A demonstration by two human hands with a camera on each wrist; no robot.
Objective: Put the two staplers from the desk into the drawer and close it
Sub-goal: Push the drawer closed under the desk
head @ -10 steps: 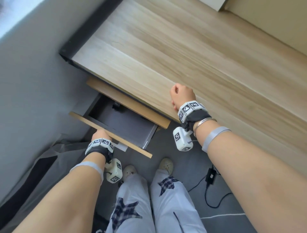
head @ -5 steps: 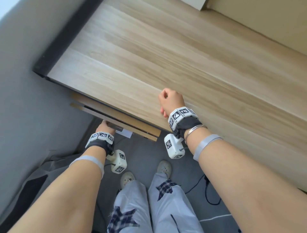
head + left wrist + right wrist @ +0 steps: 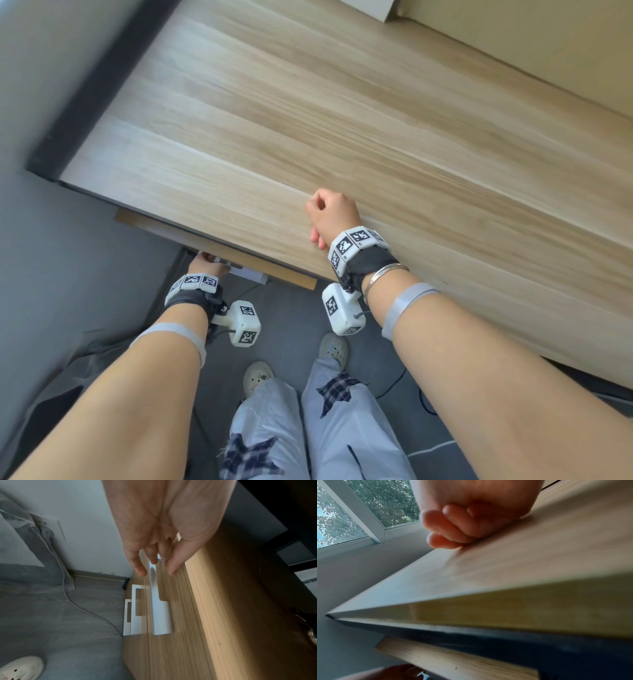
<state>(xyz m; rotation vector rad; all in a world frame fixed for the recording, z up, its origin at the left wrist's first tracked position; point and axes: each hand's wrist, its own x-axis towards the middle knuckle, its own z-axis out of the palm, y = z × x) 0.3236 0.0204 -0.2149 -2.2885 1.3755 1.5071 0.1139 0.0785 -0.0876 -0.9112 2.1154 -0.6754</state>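
Neither stapler shows in any view. The wooden drawer front (image 3: 281, 274) sits pushed in under the edge of the desk top (image 3: 342, 120), so its inside is hidden. My left hand (image 3: 205, 262) is at that front with straight fingers (image 3: 137, 566) touching the top end of the white handle (image 3: 159, 601) and holding nothing. My right hand (image 3: 329, 212) rests on the desk near its front edge as an empty fist, its fingers (image 3: 453, 524) curled into the palm.
Lower drawers with white handles (image 3: 136, 609) stack below the top one. A white cable (image 3: 85, 609) runs over the grey floor from a wall socket (image 3: 48, 526). My shoes (image 3: 260, 377) stand below the desk edge, and a black cable (image 3: 394, 387) lies to their right.
The drawer was wide open a second ago. My left hand has pushed it in until the front sits under the desk edge. The right fist has stayed on the desk.
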